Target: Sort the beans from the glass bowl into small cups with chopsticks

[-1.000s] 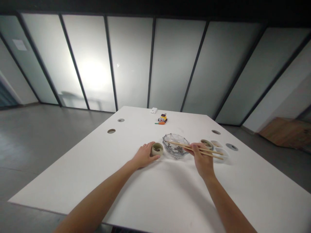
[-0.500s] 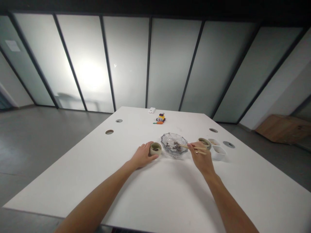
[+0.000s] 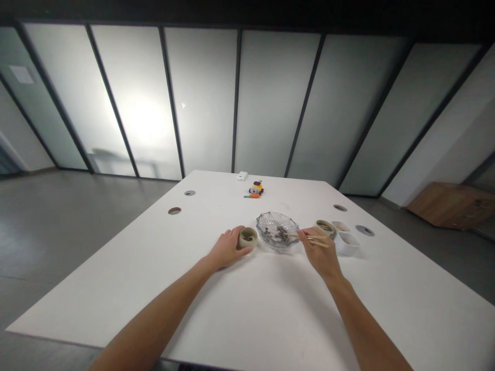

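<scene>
My left hand (image 3: 231, 248) is wrapped round the left side of a small greenish cup (image 3: 248, 244), which stands on the white table with some dark bits inside. Just right of the cup is a clear cut-glass bowl (image 3: 266, 221) with a scalloped rim, holding several small dark pieces (image 3: 281, 235). My right hand (image 3: 319, 252) grips a pair of light wooden chopsticks (image 3: 315, 238). Their tips reach over the bowl's right rim to the dark pieces; whether they pinch one is too small to tell.
Behind my right hand stand a second greenish cup (image 3: 325, 224) and a white divided container (image 3: 348, 248). Farther back on the table (image 3: 216, 309) lie a yellow toy vehicle (image 3: 257, 187), an orange toy carrot (image 3: 254, 196) and a white box-like object (image 3: 242, 176). Round holes pierce the tabletop.
The chopstick tips have shifted slightly right and lower among the dark pieces in the bowl. My left hand stays on the cup.
</scene>
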`<state>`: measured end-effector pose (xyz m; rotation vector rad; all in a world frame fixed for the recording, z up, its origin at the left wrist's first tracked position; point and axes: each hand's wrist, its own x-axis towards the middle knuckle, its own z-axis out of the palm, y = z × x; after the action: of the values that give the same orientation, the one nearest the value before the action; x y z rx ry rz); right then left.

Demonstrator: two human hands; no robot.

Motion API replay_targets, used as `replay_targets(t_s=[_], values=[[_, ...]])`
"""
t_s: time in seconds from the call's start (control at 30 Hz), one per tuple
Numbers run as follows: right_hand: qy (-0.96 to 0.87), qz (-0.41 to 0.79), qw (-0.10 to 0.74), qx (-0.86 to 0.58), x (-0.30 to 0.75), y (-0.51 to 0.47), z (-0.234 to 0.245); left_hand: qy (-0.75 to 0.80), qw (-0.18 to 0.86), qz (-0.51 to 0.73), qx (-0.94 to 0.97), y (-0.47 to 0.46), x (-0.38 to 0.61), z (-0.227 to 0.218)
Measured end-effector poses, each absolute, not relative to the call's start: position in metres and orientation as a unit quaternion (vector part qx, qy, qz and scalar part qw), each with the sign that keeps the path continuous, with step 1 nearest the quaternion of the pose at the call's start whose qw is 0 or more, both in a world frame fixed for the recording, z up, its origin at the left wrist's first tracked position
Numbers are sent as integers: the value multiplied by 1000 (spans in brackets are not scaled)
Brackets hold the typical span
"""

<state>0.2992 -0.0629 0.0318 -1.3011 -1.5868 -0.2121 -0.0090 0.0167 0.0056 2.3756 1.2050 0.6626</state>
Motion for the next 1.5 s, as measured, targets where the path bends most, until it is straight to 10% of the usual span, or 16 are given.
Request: replay_targets(t_s=[0.4,1.5], values=[[-561,-53,646,-515,279,-73,47,434,195,239,847,15,-8,6],[-683,-50,510,-520,306,-67,35,431,204,238,846,14,-9,10]])
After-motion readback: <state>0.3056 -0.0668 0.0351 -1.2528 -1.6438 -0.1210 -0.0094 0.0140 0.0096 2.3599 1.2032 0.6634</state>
